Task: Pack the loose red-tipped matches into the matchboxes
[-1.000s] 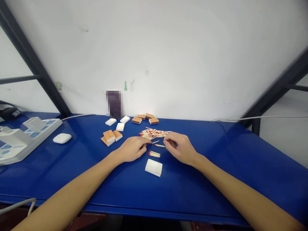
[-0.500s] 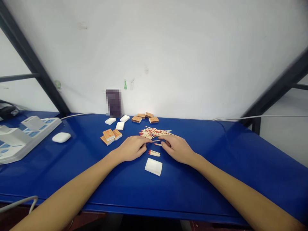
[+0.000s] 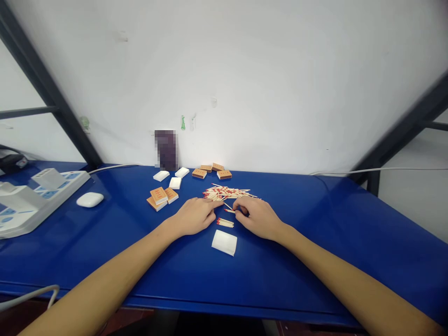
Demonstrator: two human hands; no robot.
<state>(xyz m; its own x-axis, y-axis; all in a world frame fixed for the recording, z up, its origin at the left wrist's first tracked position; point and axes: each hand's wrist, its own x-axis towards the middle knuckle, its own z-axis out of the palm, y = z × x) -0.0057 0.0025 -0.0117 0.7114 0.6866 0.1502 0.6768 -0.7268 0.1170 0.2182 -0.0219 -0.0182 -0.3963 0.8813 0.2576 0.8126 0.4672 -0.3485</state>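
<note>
On the blue table, a heap of red-tipped matches (image 3: 229, 192) lies just beyond my hands. My left hand (image 3: 196, 216) rests palm down, index finger stretched out to the end of a slanting match (image 3: 227, 205), thumb apart. My right hand (image 3: 259, 217) has its thumb and index finger curled together around the ends of this match and a second match (image 3: 228, 210); their tips partly hide the contact. Closer to me lies a short row of matches (image 3: 226, 223), heads to the left. Below it sits a white matchbox tray (image 3: 224, 242).
Orange matchboxes (image 3: 159, 195) lie left of the heap, and more matchboxes (image 3: 224, 174) stand near the wall. Several white trays (image 3: 175, 183) are between them. Farther left are a white rounded case (image 3: 90, 199) and a power strip (image 3: 66, 189). Dark metal posts (image 3: 395, 128) flank the table.
The match by my left fingertip has turned from nearly level to slanting. My right index finger has curled in toward the thumb; the left hand has hardly shifted.
</note>
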